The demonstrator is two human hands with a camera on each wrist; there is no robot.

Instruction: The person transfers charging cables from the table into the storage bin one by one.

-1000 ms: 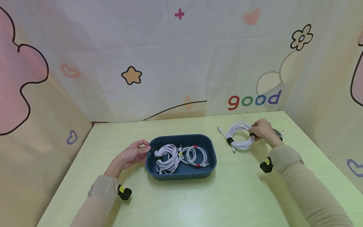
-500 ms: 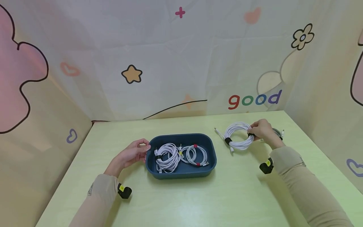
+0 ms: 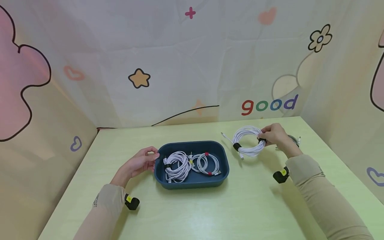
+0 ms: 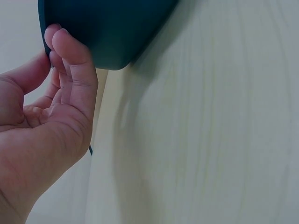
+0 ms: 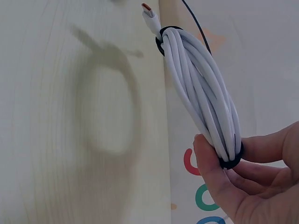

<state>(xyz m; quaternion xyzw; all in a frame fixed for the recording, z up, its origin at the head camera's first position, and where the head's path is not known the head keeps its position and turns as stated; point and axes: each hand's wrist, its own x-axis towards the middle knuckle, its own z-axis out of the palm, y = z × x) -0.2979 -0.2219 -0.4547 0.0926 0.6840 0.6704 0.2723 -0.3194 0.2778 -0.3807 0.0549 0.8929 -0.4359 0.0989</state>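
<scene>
My right hand [image 3: 273,136] pinches a coiled white charging cable [image 3: 241,150] at one of its two black straps. In the right wrist view the cable coil [image 5: 198,88] hangs off the table, its shadow falling on the tabletop and one plug end sticking out at the top. A dark blue plastic bin [image 3: 192,185] stands on the table to the left of the coil. My left hand [image 3: 141,163] grips the bin's left end, with the thumb at the rim. Inside the bin lie a thick white cable coil [image 3: 181,171] with a black strap and thinner white coils [image 3: 212,160] with red and yellow ties.
Behind my right hand another coiled cable [image 3: 295,140], greyish and partly hidden, lies on the pale wooden table [image 3: 195,213]. A printed cloth backdrop [image 3: 180,66] closes off the back and both sides.
My right hand has raised the white cable coil off the table and shifted it slightly left toward the bin. The left hand and bin stay put.
</scene>
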